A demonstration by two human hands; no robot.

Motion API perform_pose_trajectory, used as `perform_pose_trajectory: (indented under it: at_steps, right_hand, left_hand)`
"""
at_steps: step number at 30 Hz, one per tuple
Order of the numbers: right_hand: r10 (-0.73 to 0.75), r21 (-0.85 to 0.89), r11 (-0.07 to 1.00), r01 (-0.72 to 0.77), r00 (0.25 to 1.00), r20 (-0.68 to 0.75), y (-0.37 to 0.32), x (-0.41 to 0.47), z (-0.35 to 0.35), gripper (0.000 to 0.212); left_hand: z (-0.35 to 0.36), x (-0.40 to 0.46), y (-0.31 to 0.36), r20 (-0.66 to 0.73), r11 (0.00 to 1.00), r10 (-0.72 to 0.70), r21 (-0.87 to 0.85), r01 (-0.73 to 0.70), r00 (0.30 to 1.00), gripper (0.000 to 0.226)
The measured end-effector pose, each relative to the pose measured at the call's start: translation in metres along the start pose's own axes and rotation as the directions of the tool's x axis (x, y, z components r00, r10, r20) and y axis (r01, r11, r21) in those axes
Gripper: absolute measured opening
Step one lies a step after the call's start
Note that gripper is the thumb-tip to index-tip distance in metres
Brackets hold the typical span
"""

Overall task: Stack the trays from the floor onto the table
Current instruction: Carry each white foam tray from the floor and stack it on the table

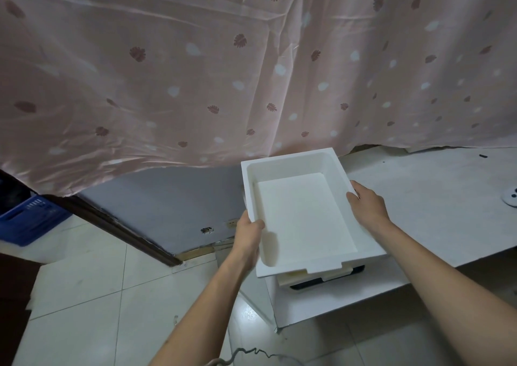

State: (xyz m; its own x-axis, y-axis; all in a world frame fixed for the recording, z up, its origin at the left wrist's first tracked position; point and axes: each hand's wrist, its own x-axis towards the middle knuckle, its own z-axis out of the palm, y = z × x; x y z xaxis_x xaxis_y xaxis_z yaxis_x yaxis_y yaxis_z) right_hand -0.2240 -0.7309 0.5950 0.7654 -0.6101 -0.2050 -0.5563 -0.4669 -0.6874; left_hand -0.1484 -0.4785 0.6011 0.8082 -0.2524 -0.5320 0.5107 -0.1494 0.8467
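A white rectangular tray [303, 214] is held over the left end of the white table [436, 197]. My left hand [247, 234] grips its left rim with the thumb inside. On the right rim, my right hand [366, 200] grips with fingers curled over the edge. Under the tray's near edge peek other trays [321, 277], a cream one over a dark one, sitting on the table. The held tray is empty and tilts slightly toward me.
A pink leaf-patterned curtain [195, 71] hangs behind the table and over the wall. A blue crate [28, 220] stands at far left. Pale floor tiles [98, 295] lie below, with a cable [246, 354] near the bottom. A small round white object [510, 196] sits at the table's right edge.
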Motion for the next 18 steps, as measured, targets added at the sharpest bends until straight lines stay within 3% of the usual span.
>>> perform_pose_trajectory:
  at_steps: [18]
  right_hand:
    - [-0.007,-0.051,0.999,0.006,1.000,-0.015,0.019,0.017,-0.009,0.036]
  left_hand:
    - [0.024,0.003,-0.003,-0.020,1.000,-0.021,0.012,0.022,1.000,0.043]
